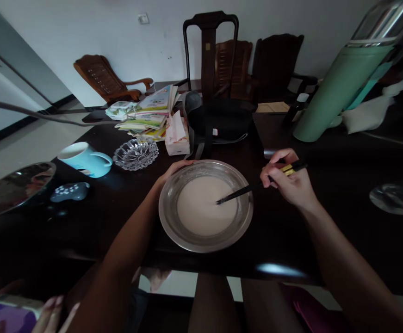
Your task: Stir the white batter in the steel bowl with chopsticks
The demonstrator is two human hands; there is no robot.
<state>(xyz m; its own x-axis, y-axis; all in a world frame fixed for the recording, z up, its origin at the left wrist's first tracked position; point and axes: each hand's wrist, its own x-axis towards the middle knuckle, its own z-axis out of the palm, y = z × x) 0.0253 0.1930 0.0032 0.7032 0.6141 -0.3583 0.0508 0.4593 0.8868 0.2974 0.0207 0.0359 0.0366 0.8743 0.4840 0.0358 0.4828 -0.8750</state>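
Note:
A wide metal bowl (206, 245) stands on the dark table, part filled with a smooth, milky off-white liquid (201, 210). My left hand (176, 169) holds the bowl by its far left rim, its fingers partly hidden behind the edge. Black chopsticks (239, 192) with gold bands are gripped in my right hand (288, 178), to the right of the bowl. They slant down to the left, and their tips touch the liquid near its middle.
Left of the bowl are a glass dish (136, 155), blue mug (86, 159), grey controller (70, 191) and another metal bowl (17, 187). Behind stand a tissue pack (177, 141), books (152, 115) and a black bag (225, 120). A green thermos (343, 92) rises right. Another person's hand (53, 317) shows lower left.

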